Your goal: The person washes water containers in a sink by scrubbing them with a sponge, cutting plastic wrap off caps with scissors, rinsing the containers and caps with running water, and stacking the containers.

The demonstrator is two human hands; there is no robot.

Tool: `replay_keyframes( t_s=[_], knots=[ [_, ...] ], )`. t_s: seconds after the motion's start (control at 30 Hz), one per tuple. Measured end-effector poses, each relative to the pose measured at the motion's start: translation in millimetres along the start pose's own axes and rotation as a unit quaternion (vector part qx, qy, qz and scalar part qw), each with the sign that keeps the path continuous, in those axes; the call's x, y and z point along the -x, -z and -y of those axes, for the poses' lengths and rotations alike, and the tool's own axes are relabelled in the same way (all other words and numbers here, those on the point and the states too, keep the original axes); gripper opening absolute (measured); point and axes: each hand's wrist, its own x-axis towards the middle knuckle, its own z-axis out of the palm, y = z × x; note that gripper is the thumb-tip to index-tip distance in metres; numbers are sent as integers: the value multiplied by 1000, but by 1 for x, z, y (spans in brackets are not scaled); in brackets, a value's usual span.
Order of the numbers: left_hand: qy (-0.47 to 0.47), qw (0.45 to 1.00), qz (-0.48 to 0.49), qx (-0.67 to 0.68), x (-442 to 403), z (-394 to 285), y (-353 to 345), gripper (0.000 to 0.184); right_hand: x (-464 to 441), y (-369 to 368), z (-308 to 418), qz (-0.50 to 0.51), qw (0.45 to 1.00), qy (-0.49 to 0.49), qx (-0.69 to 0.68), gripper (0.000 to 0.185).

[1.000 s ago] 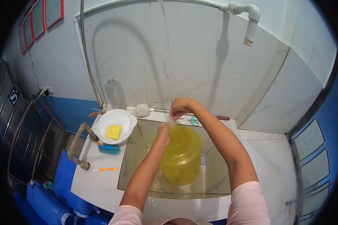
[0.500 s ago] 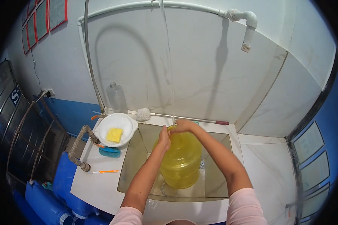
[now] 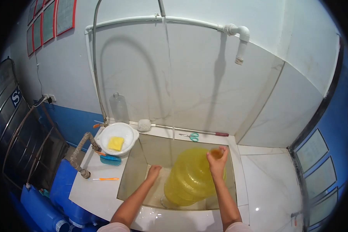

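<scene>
A large translucent yellow water jug [image 3: 191, 179] leans to the right inside the tiled basin [image 3: 132, 170]. My right hand [image 3: 217, 162] is wrapped around its neck, near the basin's right side. My left hand [image 3: 154, 171] is off the jug, low in the left part of the basin, with its fingers loosely bent and nothing visible in them. A thin stream of water [image 3: 168, 69] falls from the hose end [image 3: 161, 7] above, down between my hands. The underside of the jug is hidden.
On the ledge are a white bowl [image 3: 133, 137] with a yellow sponge [image 3: 115, 143], a blue brush [image 3: 110, 160], an orange toothbrush [image 3: 109, 179], green-handled scissors [image 3: 194, 137] and a long-handled brush [image 3: 144, 125]. A clear bottle [image 3: 119, 108] stands behind. Blue containers [image 3: 42, 207] are at left.
The jug has tipped from upright to leaning right, its neck moving right with my right hand. My left hand has let go of the neck and moved down left. The scissors are now uncovered.
</scene>
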Motion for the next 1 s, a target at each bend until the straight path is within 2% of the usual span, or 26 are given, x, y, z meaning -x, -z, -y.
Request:
replay_keyframes(
  t_s=[0.03, 0.1, 0.13, 0.17, 0.2, 0.27, 0.3, 0.37, 0.43, 0.5, 0.57, 0.6, 0.63, 0.67, 0.7, 0.73, 0.77, 0.8, 0.83, 0.87, 0.9, 0.97, 1.0],
  knots=[
    [134, 991, 29, -1, 12, 0, 1, 55, -16, 7, 29, -6, 999, 37, 14, 51],
    [270, 961, 61, -13, 31, -12, 7, 59, -50, 35, 96, 7, 978, -29, -207, 45],
    [243, 940, 167, 171, 37, -23, 12, 64, -66, 57, 126, -16, 966, -26, -255, 44],
    [205, 874, 264, 352, 39, -32, 12, 70, -82, 81, 147, -37, 953, -18, -301, 42],
    [208, 873, 268, 351, 39, -40, 5, 70, -93, 102, 161, -68, 942, -3, -330, 41],
    [90, 860, 202, 460, 46, -55, -10, 71, -100, 130, 161, -97, 928, 12, -359, 40],
    [90, 860, 203, 459, 53, -54, -10, 71, -99, 136, 146, -125, 929, -16, -348, 38],
    [89, 901, 129, 405, 68, -58, -14, 69, -101, 153, 105, -183, 928, -78, -314, 29],
    [45, 920, 133, 366, 83, -109, 25, 66, -107, 192, 91, -204, 911, -90, -346, 27],
    [11, 936, 132, 326, 106, -161, 54, 64, -98, 200, 80, -220, 893, -112, -375, 25],
    [-184, 948, 29, 257, 122, -196, 63, 59, -84, 196, 70, -250, 823, -151, -487, 25],
    [-182, 948, 31, 258, 123, -183, 61, 59, -73, 195, 63, -263, 783, -169, -538, 25],
    [-102, 964, 4, 246, 119, -162, 60, 57, -62, 181, 34, -302, 815, -148, -472, 26],
    [-21, 973, -23, 230, 117, -151, 62, 55, -48, 179, 26, -304, 813, -147, -474, 26],
    [-23, 973, -23, 229, 127, -161, 69, 55, -38, 178, 22, -294, 811, -212, -459, 26],
    [-64, 978, -31, 196, 139, -173, 82, 54, -34, 170, 15, -281, 804, -278, -445, 26],
    [-99, 981, -38, 162, 150, -182, 90, 52, -32, 160, 32, -279, 802, -283, -446, 26],
    [-94, 981, -40, 162, 152, -187, 90, 52, -32, 155, 67, -280, 771, -271, -504, 25],
    [-169, 973, -90, 130, 150, -197, 88, 51, -36, 153, 86, -278, 737, -253, -562, 24],
    [-242, 956, -137, 93, 149, -202, 87, 49, -38, 149, 64, -280, 735, -254, -563, 24],
    [-237, 958, -134, 90, 141, -182, 88, 49, -34, 144, 25, -286, 752, -261, -534, 23],
    [-92, 986, -116, 71, 119, -127, 89, 48, -14, 144, -8, -288, 769, -266, -505, 22],
    [-101, 985, -120, 72, 122, -135, 92, 48, -8, 140, -14, -287, 787, -280, -468, 22]
  ],
)
